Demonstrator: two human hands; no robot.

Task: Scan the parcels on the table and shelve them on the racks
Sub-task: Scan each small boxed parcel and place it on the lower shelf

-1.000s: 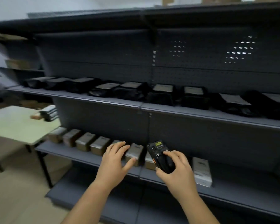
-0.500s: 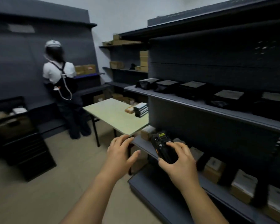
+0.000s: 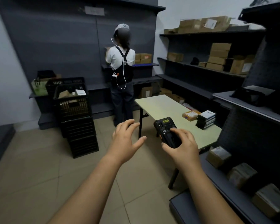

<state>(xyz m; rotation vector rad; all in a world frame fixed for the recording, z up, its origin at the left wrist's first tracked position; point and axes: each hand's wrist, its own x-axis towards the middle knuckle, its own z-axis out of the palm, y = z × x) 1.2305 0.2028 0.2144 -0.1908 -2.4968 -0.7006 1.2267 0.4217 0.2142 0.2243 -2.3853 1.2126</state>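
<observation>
Risk, drop: the scanner [image 3: 166,131] looks held more by the fingers than deep in the palm, so a knock on the table [image 3: 162,107] edge just beyond the grip could likely jar it loose.
Risk, topple: the stack of dark parcels [image 3: 206,119] stands near the table's right side; a one-handed pull on the top one may slide the rest off.
Right hand [image 3: 183,147]: extended forward at mid-height, fingers curled round the scanner's lower body, thumb under it, device tilted up and away.
Left hand [image 3: 124,143]: level with the grip and to its left, palm down, fingers spread, holding nothing.
Parcels: a brown parcel [image 3: 191,115] and the stack, ahead and right of the grip, on the table, apparently unscanned.
Rack [image 3: 249,109]: right of the grip, shelved boxes [image 3: 217,156] below it.
</observation>
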